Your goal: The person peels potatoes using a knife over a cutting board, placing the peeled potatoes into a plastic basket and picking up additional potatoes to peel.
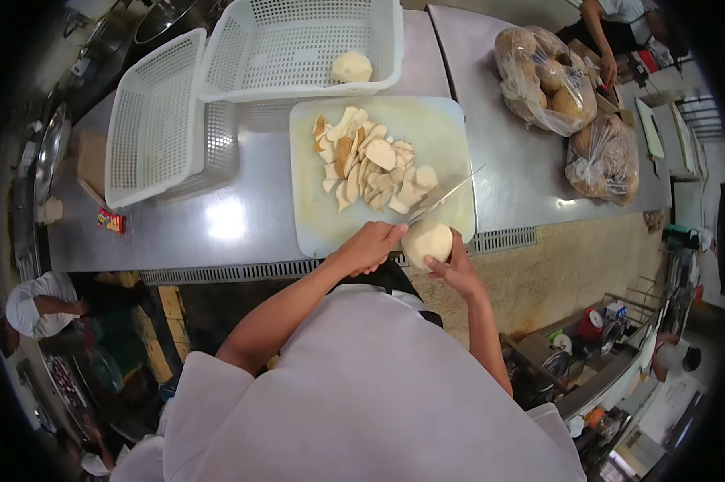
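Commercial kitchen, with a long metal work surface (254,201): a white plastic basket (298,92) at its far edge, a knife (440,202) over a cutting board (445,120) strewn with peelings (352,161) by the near edge, bagged produce (549,84) toward the right.

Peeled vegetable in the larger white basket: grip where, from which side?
I'd grasp the peeled vegetable around its widest part, from above: it looks roundish, without a handle, and sits near a corner of the open-topped white basket, whose walls likely crowd a side approach.
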Available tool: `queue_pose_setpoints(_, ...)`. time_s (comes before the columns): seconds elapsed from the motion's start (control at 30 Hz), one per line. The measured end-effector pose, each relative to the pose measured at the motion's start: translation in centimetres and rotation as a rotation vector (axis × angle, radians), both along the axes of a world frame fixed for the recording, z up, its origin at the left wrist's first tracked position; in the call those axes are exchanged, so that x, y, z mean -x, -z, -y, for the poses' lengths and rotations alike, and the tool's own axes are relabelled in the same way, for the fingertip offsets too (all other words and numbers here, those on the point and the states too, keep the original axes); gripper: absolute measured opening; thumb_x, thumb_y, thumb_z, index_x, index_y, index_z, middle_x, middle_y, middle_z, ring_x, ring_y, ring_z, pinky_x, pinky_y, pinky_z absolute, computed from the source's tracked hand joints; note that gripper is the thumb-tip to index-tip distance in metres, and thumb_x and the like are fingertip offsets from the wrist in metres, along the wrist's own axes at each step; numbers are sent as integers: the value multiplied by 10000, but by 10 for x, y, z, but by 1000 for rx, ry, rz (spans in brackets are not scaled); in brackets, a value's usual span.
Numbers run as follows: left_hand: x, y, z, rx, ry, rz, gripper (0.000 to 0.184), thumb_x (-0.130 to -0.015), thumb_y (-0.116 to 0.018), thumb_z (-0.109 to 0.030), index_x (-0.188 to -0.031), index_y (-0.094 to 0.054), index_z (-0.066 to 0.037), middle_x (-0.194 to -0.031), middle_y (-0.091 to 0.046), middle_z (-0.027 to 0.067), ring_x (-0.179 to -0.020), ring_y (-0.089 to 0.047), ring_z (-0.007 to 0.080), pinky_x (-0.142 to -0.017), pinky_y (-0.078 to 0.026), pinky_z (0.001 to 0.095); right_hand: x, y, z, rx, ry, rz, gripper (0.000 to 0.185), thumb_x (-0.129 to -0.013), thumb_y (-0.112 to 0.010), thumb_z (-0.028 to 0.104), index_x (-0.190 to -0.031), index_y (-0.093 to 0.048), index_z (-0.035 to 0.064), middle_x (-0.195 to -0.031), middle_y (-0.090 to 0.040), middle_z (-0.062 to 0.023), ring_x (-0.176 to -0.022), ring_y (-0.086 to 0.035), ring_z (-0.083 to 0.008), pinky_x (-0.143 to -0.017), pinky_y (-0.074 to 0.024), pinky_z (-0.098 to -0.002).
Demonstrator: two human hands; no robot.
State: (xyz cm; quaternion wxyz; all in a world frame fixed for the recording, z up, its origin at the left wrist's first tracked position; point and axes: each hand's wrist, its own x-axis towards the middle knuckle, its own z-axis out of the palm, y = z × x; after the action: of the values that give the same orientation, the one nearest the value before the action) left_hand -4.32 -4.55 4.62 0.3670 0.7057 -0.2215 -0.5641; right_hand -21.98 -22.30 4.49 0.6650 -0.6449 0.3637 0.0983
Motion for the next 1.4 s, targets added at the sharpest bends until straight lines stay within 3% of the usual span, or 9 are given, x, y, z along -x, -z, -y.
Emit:
queue_pose_setpoints(0.3,-14,-6,-42,-26,-269,-106,564,-1102,-441,-503,-925,-597,10,-584,-517,40,-421,-513,134,-354,-419,300,-27,16,18,448,46,-91,862,-741,-929,388,-1376,-507,-14,-1223,-680,-212,-1139,-664,-334,-956,-529,-415)
queue_pose_setpoints(0.37,-13,-19,-40,-78,-121,22,494,-1120,-404,-434,-1138,-631,4,-637,-592,127,-487,-615,252,-447,-506,397,-31,11,18,563,62,-5,864,-744,-930,338,-1394,-485,-17,-1230,-669,-225,-1138,-660,-363,-960,-524,-425)
queue_pose_setpoints(0.57,13,-46,-50,236,11,489,439,-1114,-415,-381,-1248,-622,-18,-828,-681,292,-801,-646,535,-773,-534,578,-34,16,11,852,-8,111,801,-760,-870,108,-1417,-431,-26,-1320,-546,-266,-1201,-577,-449,-999,-484,-465)
queue_pose_setpoints(0.7,11,-113,-61,-20,236,425,416,-1109,-438,-349,-1226,-602,16,-754,-670,275,-766,-658,508,-707,-538,559,-31,24,10,930,-91,179,768,-756,-839,78,-1396,-432,-42,-1301,-523,-282,-1208,-537,-499,-996,-475,-488)
queue_pose_setpoints(0.93,11,-58,-14,167,63,447,388,-1110,-445,-339,-1283,-609,-32,-832,-672,290,-799,-661,499,-719,-513,537,-34,22,4,967,-30,191,786,-754,-824,38,-1409,-400,-54,-1280,-504,-300,-1201,-524,-510,-991,-465,-502)
queue_pose_setpoints(1.13,11,-85,-44,20,90,283,457,-1114,-435,-379,-1087,-651,23,-889,-668,301,-887,-632,521,-803,-499,536,-32,15,-4,1009,-35,214,756,-777,-814,25,-1410,-405,-41,-1281,-508,-287,-1187,-536,-501,-986,-464,-499)
queue_pose_setpoints(1.23,10,-57,-25,209,-7,392,510,-1126,-398,-396,-1043,-674,25,-730,-656,251,-698,-676,434,-667,-530,490,-32,15,-4,1004,-9,225,752,-777,-813,18,-1410,-410,-37,-1286,-507,-282,-1181,-541,-499,-985,-465,-496)
queue_pose_setpoints(1.3,-3,-73,0,-122,17,45,552,-1135,-364,-402,-967,-667,29,-570,-590,142,-469,-621,275,-497,-508,410,-31,15,-1,980,-17,215,754,-777,-814,20,-1410,-409,-38,-1287,-506,-282,-1185,-540,-494,-986,-465,-494)
queue_pose_setpoints(1.4,-4,-74,-10,-37,-13,25,596,-1133,-355,-434,-853,-609,28,-497,-509,49,-356,-507,157,-374,-437,346,-30,18,-2,970,-39,226,758,-777,-818,24,-1413,-410,-35,-1287,-505,-279,-1191,-535,-485,-992,-463,-488)
